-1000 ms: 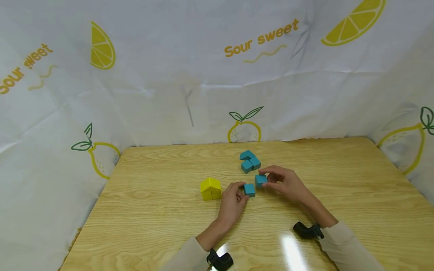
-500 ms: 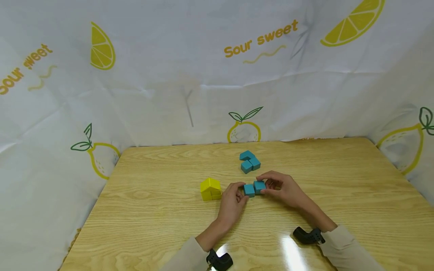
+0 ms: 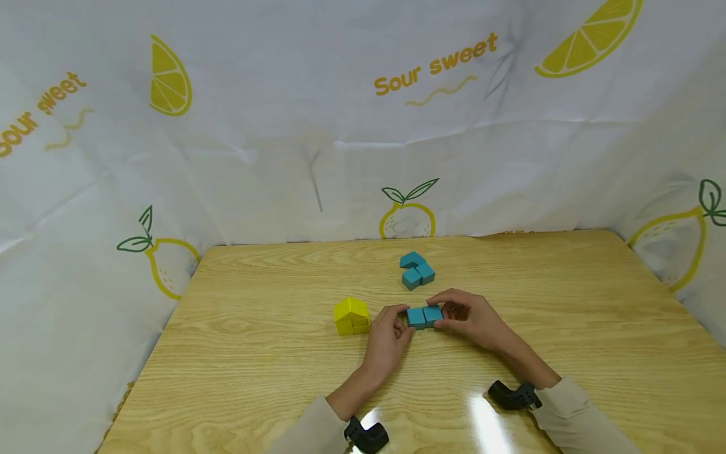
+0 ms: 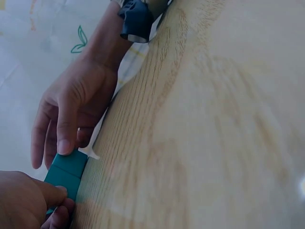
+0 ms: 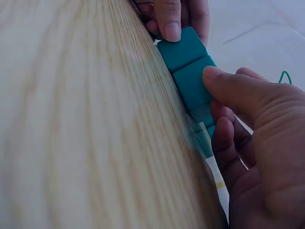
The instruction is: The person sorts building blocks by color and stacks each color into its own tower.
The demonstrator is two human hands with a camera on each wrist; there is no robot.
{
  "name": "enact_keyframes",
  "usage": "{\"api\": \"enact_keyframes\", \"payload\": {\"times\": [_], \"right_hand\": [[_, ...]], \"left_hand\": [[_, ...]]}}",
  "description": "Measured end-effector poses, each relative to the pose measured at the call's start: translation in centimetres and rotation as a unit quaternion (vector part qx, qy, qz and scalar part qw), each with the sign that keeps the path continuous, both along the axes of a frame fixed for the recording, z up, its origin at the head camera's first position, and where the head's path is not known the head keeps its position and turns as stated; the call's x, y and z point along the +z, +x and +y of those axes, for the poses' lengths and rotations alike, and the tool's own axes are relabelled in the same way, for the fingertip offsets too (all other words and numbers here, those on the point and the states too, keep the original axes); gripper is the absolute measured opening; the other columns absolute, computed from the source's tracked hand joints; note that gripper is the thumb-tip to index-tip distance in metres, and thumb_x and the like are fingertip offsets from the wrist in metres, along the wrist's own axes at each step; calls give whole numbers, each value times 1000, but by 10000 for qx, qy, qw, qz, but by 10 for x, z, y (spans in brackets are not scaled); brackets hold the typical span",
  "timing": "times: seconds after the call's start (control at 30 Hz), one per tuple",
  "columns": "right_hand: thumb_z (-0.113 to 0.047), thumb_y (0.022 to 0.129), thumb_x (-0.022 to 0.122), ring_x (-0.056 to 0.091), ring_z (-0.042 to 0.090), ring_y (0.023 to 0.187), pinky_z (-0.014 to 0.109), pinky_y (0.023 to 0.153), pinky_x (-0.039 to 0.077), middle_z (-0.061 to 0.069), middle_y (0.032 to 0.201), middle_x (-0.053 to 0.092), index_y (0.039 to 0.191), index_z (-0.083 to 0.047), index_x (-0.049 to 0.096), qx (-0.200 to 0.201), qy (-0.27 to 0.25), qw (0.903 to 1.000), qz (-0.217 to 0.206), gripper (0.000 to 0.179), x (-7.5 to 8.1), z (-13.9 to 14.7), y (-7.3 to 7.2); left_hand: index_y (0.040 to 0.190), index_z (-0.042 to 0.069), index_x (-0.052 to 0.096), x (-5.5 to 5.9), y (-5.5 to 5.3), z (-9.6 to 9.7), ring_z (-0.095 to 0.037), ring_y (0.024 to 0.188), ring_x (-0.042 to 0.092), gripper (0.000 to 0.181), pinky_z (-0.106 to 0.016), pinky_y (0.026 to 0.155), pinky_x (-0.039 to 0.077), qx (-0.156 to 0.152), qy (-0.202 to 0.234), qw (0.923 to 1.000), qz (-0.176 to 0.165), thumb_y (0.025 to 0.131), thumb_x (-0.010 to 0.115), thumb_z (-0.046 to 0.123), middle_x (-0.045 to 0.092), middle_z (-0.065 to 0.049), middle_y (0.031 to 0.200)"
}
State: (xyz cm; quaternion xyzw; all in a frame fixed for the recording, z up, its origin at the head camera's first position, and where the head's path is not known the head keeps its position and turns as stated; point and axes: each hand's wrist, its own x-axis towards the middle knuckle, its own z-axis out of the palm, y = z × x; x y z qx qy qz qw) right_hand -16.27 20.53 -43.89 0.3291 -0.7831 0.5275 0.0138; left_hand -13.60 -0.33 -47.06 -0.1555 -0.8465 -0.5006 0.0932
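Observation:
Two blue cube blocks sit side by side on the table, their near faces touching. My left hand (image 3: 388, 339) pinches the left blue block (image 3: 416, 318) between thumb and fingers. From the other side, my right hand (image 3: 475, 321) pinches the right blue block (image 3: 433, 316), its thumb on the near face and a finger behind. Close up in the right wrist view, only a thin seam separates the right block (image 5: 193, 85) from the left block (image 5: 182, 49). The fingers behind the blocks are partly hidden.
Just left of the left hand stands a small house-shaped stack of yellow blocks (image 3: 350, 316). Behind the hands lies a cluster of several blue blocks (image 3: 418, 272). A white lemon-print cloth (image 3: 272, 189) hangs behind the wooden table (image 3: 255, 353).
My right hand has brought its blue block left and slightly nearer, closing the gap to the left block. The left hand and its block have stayed nearly still.

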Motion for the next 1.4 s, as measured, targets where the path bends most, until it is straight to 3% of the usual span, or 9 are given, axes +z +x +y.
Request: {"api": "enact_keyframes", "payload": {"times": [0.33,0.63,0.77,1.03,1.4], "right_hand": [[10,77,73,58,21,71,29,58,50,19,97,60,118,10,58,43,131,9998,137,44,0,1,0],[-1,80,75,61,18,76,28,63,52,10,93,63,121,1,61,-194,395,9987,-265,43,-25,11,-10],[-6,81,75,61,16,77,28,64,52,7,95,63,121,-3,62,-220,423,9984,-307,42,-27,12,-10],[4,80,73,60,20,77,29,65,52,15,93,62,117,6,62,-213,451,9981,-370,38,2,2,1],[3,81,73,61,20,77,30,65,52,14,94,63,118,5,62,-246,508,9975,-423,39,3,2,2]], "left_hand": [[116,0,60,1,0,0,-5,65,49,35,-19,58,45,-7,38,10000,18,84,71,-2,55,-4,88],[117,-1,59,1,1,0,-4,65,48,35,-19,58,45,-26,97,9999,-20,84,71,-3,55,-4,88],[117,-2,59,3,2,0,-4,64,48,35,-19,58,45,-29,105,9999,-43,84,71,-3,54,-4,87],[117,0,60,2,1,-1,-4,65,49,35,-19,58,45,-3,54,10000,-17,84,71,-3,55,-4,88],[117,-1,59,1,0,-1,-6,65,50,35,-19,58,45,-41,62,10000,1,84,71,-3,56,-6,89]]}}
